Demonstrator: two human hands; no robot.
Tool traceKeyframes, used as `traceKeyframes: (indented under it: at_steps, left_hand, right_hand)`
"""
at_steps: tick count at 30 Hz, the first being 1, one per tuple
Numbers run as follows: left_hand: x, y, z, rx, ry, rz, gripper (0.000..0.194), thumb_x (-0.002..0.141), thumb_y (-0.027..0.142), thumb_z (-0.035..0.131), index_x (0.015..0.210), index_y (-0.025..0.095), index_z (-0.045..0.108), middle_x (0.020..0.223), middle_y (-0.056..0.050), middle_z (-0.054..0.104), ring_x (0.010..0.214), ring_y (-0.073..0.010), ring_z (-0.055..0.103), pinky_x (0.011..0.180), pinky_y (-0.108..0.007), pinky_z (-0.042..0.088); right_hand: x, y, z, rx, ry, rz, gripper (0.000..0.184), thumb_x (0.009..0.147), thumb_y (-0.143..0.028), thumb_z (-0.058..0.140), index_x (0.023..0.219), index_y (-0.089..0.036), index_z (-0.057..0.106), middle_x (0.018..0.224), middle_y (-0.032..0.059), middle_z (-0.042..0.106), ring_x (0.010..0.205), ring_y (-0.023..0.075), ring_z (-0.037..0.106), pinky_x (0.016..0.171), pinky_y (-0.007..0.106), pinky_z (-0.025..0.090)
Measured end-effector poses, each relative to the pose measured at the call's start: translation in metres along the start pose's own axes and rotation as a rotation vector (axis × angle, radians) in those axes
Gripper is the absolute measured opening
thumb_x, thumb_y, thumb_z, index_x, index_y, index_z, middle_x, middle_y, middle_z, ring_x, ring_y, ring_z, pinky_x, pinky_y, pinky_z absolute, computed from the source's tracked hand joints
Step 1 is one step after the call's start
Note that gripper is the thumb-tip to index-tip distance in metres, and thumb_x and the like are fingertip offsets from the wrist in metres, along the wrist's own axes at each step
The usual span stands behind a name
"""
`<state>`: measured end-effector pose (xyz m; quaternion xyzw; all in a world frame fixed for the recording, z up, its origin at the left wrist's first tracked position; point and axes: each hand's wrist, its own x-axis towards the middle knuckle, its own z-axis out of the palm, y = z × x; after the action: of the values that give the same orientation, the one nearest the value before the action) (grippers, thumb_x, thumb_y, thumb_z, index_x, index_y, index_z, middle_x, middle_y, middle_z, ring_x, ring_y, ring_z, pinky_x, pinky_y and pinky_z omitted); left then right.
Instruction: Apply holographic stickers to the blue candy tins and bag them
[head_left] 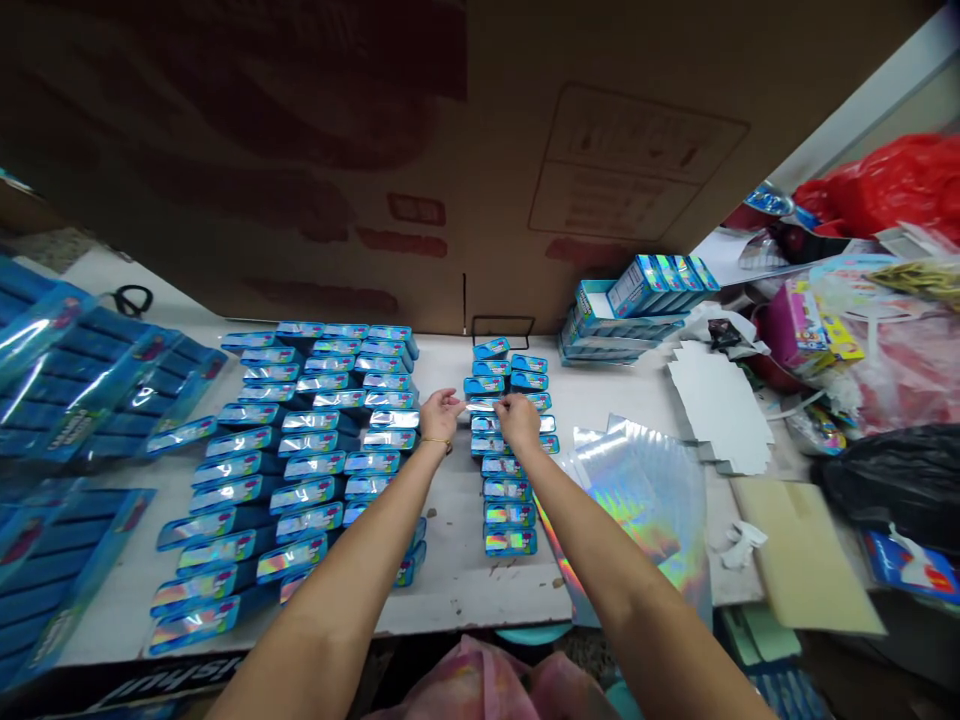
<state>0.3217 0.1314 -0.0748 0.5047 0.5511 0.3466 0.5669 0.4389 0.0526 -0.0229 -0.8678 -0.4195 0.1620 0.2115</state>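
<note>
Small blue boxes with shiny holographic ends stand in rows on the white table. My left hand (441, 414) is at the left end of a shiny-topped blue box (481, 406) in the short middle column, its fingers slightly apart. At the right end of that same box, my right hand (519, 420) has thumb and fingers pinched together on its edge. The right hand hides part of the neighbouring boxes. Left of my hands stands a wide group of similar blue boxes (311, 467), packed in several columns.
A large brown carton (480, 180) walls off the back. Shiny holographic bags (637, 500) lie right of the middle column, near a blue display tray (600, 340), white card pieces (720, 405) and a yellowish pad (806, 550). Wrapped blue packs (90, 380) fill the left side.
</note>
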Motion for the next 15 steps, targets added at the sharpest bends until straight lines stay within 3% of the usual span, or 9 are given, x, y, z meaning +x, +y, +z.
traceKeyframes:
  at_steps: [5, 11, 15]
  left_hand:
    - [-0.001, -0.005, 0.006, 0.005, 0.004, -0.056, 0.033, 0.053, 0.022, 0.063, 0.084, 0.014, 0.056, 0.063, 0.002, 0.054, 0.058, -0.0112, 0.055, 0.062, -0.026, 0.045]
    - [-0.007, -0.004, 0.005, 0.295, -0.015, 0.006, 0.022, 0.059, 0.016, 0.058, 0.081, 0.016, 0.060, 0.076, -0.003, 0.062, 0.066, -0.0134, 0.058, 0.065, -0.025, 0.045]
    - [-0.019, 0.012, -0.001, 0.336, 0.087, 0.099, 0.021, 0.067, 0.018, 0.050, 0.085, 0.014, 0.060, 0.086, -0.006, 0.062, 0.071, -0.0144, 0.058, 0.068, -0.027, 0.046]
  right_hand:
    - [-0.005, 0.003, 0.006, -0.172, 0.030, -0.064, 0.020, 0.082, -0.027, 0.046, 0.093, -0.020, 0.062, 0.090, 0.0056, 0.059, 0.080, 0.0172, 0.053, 0.063, 0.025, 0.034]
    - [-0.016, 0.010, 0.000, -0.425, -0.092, -0.417, 0.041, 0.082, -0.011, 0.038, 0.118, -0.026, 0.050, 0.100, 0.0084, 0.054, 0.085, 0.0196, 0.047, 0.072, 0.031, 0.033]
    - [-0.015, 0.032, -0.013, -0.298, -0.108, -0.385, 0.038, 0.081, -0.012, 0.039, 0.114, -0.025, 0.054, 0.097, 0.0073, 0.054, 0.085, 0.0183, 0.049, 0.075, 0.030, 0.035]
